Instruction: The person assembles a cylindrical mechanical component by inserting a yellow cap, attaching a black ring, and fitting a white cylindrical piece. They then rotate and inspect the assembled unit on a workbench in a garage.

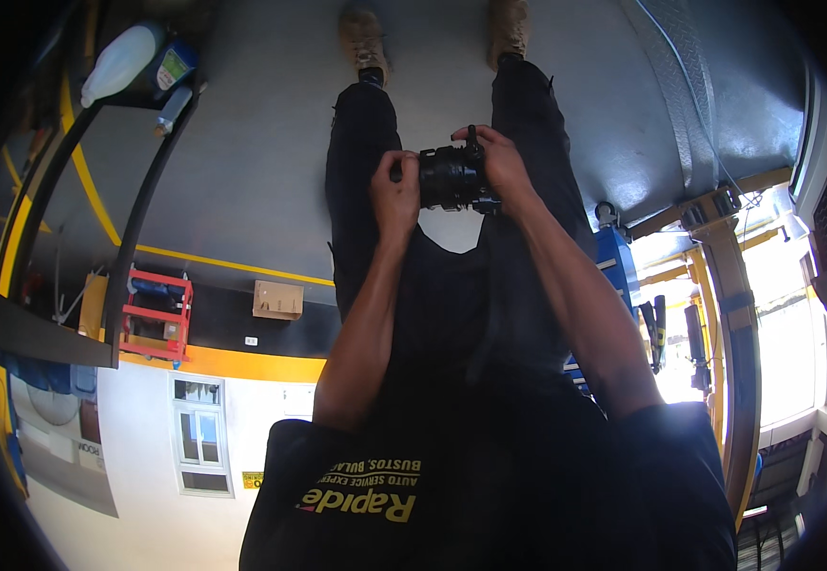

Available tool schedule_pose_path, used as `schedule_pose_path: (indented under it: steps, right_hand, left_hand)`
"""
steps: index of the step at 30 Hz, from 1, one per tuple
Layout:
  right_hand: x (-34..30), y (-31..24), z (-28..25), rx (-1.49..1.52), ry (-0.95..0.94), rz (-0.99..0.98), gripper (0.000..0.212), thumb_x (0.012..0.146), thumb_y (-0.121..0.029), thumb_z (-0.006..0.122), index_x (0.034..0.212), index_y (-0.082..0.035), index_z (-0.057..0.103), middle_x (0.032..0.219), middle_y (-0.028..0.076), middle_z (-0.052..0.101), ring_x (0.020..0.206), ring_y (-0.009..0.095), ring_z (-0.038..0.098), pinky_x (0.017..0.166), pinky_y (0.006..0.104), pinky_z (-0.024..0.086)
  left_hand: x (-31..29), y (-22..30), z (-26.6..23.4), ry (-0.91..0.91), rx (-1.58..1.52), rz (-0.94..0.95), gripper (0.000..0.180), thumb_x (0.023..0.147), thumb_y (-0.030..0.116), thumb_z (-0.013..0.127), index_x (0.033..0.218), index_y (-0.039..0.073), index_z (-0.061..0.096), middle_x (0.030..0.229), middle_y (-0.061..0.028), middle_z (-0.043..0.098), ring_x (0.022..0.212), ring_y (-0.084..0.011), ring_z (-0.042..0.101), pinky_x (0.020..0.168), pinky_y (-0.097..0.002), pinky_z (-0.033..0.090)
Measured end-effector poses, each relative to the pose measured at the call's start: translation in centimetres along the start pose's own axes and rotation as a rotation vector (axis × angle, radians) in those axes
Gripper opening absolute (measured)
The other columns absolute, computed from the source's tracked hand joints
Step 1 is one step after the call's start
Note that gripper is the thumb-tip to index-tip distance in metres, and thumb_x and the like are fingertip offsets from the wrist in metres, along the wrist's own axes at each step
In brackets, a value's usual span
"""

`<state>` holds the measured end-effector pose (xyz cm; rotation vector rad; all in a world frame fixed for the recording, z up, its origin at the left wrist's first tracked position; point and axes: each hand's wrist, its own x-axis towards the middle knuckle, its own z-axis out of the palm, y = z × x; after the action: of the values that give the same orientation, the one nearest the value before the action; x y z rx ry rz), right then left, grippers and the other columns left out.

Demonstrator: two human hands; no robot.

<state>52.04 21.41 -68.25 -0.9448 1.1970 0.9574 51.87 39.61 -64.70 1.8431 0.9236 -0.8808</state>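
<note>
In front of my lap is a black cylindrical part (pixel 447 176) with a ribbed body and small projections at its right end. I cannot make out its exact kind. My left hand (pixel 395 198) is closed at the left end of the part, thumb and fingers bent against it. Round its right end, my right hand (pixel 507 169) grips with the fingers toward the far side, next to a short upright stub. Both hands keep the part between my thighs, lying crosswise. The palms and some fingertips are hidden.
At the far left, a white jug (pixel 123 62) and a dark blue bottle (pixel 174 65) stand by a dark metal frame (pixel 142 205). A red cart (pixel 157 314) and a cardboard box (pixel 278 300) are at left. To the right are a blue tool cabinet (pixel 615 266) and a post (pixel 739 314). A cable (pixel 685 71) crosses the floor.
</note>
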Motion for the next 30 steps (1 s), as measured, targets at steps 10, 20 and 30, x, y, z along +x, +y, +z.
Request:
schedule_pose_path:
  steps: [10,20,30]
  right_hand:
    - [-1.6,-0.8,-0.8,0.148,0.096,0.122,0.033,0.102,-0.026,0.067,0.123,0.000,0.070,0.090,0.005,0.068,0.078,0.013,0.067,0.075,0.0244,0.055]
    - [-0.5,-0.4,0.0,0.055,0.276,0.101,0.035,0.089,-0.035,0.083,0.080,-0.004,0.068,0.072,0.002,0.061,0.060,0.013,0.059,0.060,0.0315,0.049]
    - [-0.1,0.3,-0.6,-0.067,0.367,0.289,0.056,0.090,-0.050,0.078,0.091,0.005,0.071,0.084,0.011,0.068,0.070,0.020,0.067,0.066,0.0377,0.055]
  left_hand:
    - [-0.3,1.5,-2.1,-0.250,-0.191,-0.083,0.030,0.103,0.024,0.064,0.126,0.005,0.066,0.121,-0.0119,0.068,0.112,-0.0212,0.064,0.099,-0.0348,0.048]
    - [2.2,-0.9,0.1,0.061,0.054,-0.301,0.069,0.100,0.048,0.064,0.148,0.001,0.050,0.146,-0.0145,0.050,0.128,-0.0318,0.057,0.110,-0.0435,0.045]
    - [2.6,-2.6,-0.3,-0.281,-0.420,-0.807,0.031,0.089,0.041,0.065,0.095,0.011,0.067,0.086,-0.0063,0.066,0.078,-0.0189,0.068,0.074,-0.0366,0.056]
